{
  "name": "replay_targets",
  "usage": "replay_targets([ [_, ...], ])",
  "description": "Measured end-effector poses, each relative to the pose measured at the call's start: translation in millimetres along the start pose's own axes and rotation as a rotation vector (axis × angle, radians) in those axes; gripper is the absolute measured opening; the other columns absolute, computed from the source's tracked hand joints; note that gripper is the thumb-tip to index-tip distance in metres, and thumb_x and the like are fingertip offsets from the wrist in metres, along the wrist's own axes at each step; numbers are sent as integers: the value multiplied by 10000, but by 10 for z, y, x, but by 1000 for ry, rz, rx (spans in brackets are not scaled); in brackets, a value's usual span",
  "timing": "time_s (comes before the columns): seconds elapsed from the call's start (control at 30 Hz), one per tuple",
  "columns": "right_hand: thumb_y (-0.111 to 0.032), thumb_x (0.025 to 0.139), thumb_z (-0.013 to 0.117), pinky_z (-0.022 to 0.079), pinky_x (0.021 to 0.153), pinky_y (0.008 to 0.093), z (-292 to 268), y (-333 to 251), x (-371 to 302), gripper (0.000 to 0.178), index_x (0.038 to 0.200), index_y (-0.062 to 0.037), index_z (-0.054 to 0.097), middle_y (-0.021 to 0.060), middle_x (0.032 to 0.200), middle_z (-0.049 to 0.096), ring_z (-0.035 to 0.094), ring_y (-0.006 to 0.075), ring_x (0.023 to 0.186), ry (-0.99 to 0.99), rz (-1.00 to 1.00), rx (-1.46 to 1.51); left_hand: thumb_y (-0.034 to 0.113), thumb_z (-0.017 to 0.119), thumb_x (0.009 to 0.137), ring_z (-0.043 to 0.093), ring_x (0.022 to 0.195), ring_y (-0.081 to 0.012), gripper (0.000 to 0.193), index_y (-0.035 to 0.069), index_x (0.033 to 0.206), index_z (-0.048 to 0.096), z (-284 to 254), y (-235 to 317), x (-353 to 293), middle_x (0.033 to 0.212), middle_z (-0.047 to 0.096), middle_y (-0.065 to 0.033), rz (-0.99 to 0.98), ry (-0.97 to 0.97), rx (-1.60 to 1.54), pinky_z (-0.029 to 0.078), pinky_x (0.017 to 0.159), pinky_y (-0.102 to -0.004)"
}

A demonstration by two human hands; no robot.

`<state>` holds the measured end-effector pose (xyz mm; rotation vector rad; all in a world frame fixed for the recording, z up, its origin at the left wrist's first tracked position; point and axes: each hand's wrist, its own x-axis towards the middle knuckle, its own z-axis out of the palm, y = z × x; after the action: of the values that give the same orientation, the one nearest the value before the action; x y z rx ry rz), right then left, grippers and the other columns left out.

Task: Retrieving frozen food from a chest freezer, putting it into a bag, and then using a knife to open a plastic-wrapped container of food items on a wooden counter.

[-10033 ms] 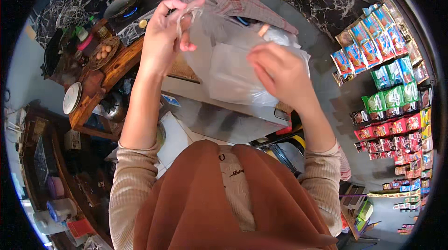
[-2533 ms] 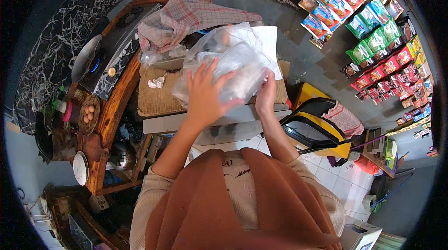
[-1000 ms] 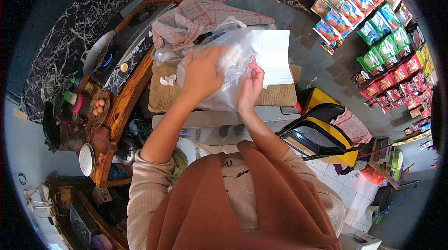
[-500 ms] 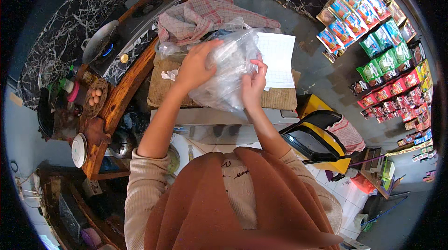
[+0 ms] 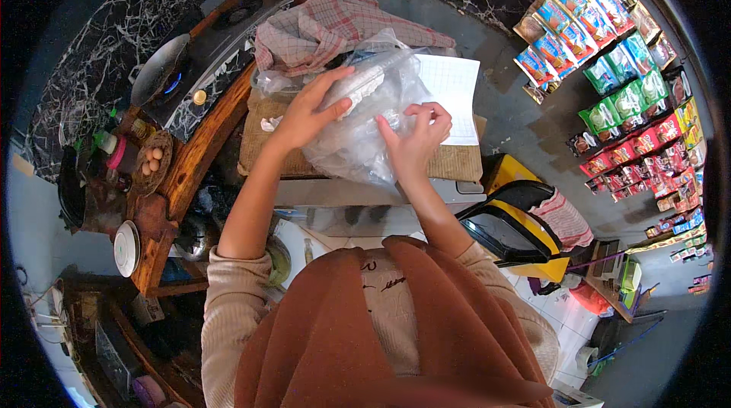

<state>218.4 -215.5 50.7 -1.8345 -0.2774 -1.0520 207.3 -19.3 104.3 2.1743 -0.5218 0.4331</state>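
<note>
The clear plastic bag [image 5: 358,145] is lying on the brown cardboard [image 5: 461,166], its crumpled near end reaching the cardboard's front edge, so a slack hold could be letting it slide off there. The left hand [image 5: 304,112] is resting on the bag, fingers spread, thumb apart; the right hand [image 5: 415,141] is sitting with fingers curled, and I can't tell whether it's pinching film. A hard tug could be dragging the gridded paper [image 5: 455,96] at the cardboard's right; film swung far left of the cardboard could be meeting the blue flame [image 5: 173,85].
</note>
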Motion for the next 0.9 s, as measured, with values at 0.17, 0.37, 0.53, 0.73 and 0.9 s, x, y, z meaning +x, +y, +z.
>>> replay_targets([
  [0.17,-243,644,766,286,717,387,-78,-115,124,178,710,-151,629,24,915,512,448,234,829,-245,-320,-292,201,635,841,516,1128,-188,459,50,1255,504,12,-160,-14,1219,555,-110,-128,197,-373,386,954,-301],
  [0.37,-207,669,741,301,738,397,-26,-189,119,189,817,-105,682,47,925,549,482,243,856,-407,-292,-228,113,624,826,557,956,-135,347,-13,1145,569,105,-368,-154,1069,609,-71,-369,444,-470,434,836,-262],
  [0.53,-190,779,646,394,696,417,72,-273,107,190,895,-40,653,78,959,568,538,282,917,-573,59,-52,177,598,876,547,920,-108,308,-20,1113,583,190,-482,-245,1026,617,-58,-498,440,-471,428,803,-240],
  [0.73,-258,854,553,489,785,430,141,-298,290,295,1015,-15,508,149,1089,559,570,304,999,-874,1062,891,258,565,917,534,849,-93,316,2,1098,599,152,-219,-133,969,620,-12,-358,500,-555,424,765,-236],
  [0.9,-437,853,520,438,950,522,208,-366,338,526,1106,19,456,217,1197,491,506,384,1120,-696,1245,1405,236,545,929,534,914,-113,264,19,1059,619,42,-298,-149,1000,620,-45,-397,448,-508,423,797,-248],
])
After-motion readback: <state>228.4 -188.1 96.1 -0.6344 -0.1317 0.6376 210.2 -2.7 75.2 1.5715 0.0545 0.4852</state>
